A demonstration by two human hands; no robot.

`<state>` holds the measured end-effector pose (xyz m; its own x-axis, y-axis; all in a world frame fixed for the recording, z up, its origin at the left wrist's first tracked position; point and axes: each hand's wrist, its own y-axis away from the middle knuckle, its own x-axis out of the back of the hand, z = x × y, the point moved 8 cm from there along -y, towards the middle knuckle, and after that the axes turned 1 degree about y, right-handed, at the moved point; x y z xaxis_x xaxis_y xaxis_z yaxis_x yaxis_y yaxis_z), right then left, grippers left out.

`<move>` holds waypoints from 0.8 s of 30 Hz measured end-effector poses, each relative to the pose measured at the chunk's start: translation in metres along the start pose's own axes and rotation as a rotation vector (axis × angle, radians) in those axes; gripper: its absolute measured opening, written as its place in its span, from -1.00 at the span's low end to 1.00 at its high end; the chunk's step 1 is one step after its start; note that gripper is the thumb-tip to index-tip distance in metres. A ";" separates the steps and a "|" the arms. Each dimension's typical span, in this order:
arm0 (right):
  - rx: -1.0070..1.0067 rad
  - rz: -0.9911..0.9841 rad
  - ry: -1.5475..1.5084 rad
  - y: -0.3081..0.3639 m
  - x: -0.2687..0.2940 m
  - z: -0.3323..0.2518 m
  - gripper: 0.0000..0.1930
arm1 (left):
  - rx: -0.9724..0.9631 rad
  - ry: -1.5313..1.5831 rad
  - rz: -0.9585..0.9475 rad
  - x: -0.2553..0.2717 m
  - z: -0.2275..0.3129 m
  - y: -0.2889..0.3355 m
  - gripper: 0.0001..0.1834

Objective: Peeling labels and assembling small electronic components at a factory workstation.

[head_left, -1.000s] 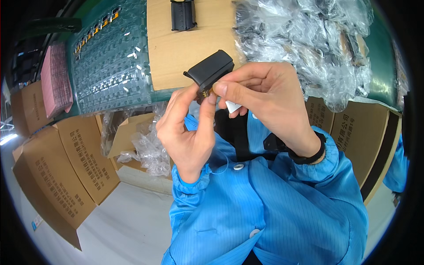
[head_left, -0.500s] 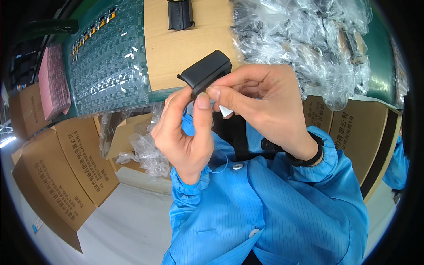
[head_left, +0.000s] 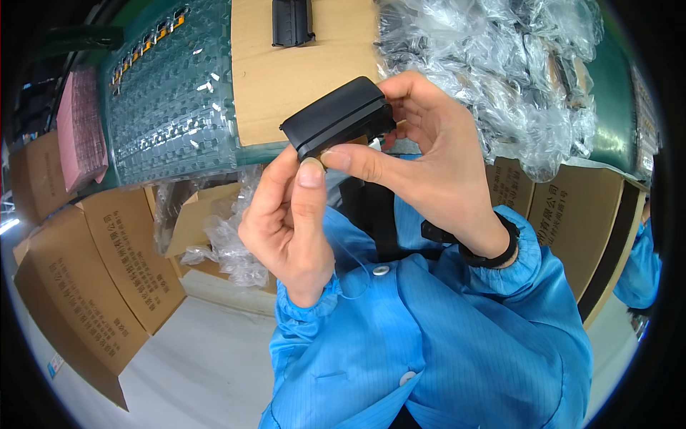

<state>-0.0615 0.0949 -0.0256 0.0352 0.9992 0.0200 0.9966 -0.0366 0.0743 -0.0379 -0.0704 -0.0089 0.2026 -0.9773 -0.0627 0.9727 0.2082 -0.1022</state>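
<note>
A black plastic housing point(head_left: 337, 114) with a smooth, rounded top is tilted up to the right between my hands, above the near edge of the cardboard sheet. My right hand point(head_left: 436, 154) is closed on it, thumb along the lower edge and fingers around the right end. At its lower left corner, my left hand point(head_left: 293, 225) pinches with thumb and forefinger. A small whitish bit point(head_left: 375, 145) shows beside my right thumb; its kind is unclear. Another black housing point(head_left: 291, 23) lies at the far end of the cardboard sheet point(head_left: 261, 93).
Clear plastic trays point(head_left: 171, 100) lie left of the sheet, with several orange-and-black parts in the far row. Plastic-bagged items point(head_left: 493, 79) are heaped on the right. A pink stack point(head_left: 80, 132) stands at far left. Open cartons point(head_left: 107, 286) flank me below the table.
The housing has turned, showing more of its long side. My right hand has spread from a pinch to around its right end. The white piece below my right fingers is mostly out of sight.
</note>
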 end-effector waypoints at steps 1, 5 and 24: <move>0.000 -0.002 0.002 0.000 0.001 0.000 -0.60 | 0.004 0.008 -0.019 0.000 0.000 0.000 -0.70; -0.092 -0.069 0.017 0.000 -0.003 0.004 -0.69 | 0.006 -0.046 -0.026 -0.002 0.003 0.001 -0.71; -0.153 -0.004 -0.188 0.001 0.008 0.006 -0.79 | 0.365 0.336 0.002 0.001 -0.027 -0.009 -0.68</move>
<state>-0.0593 0.1034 -0.0318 0.0588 0.9845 -0.1653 0.9742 -0.0205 0.2247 -0.0495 -0.0723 -0.0344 0.2155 -0.8972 -0.3855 0.9607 0.1240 0.2484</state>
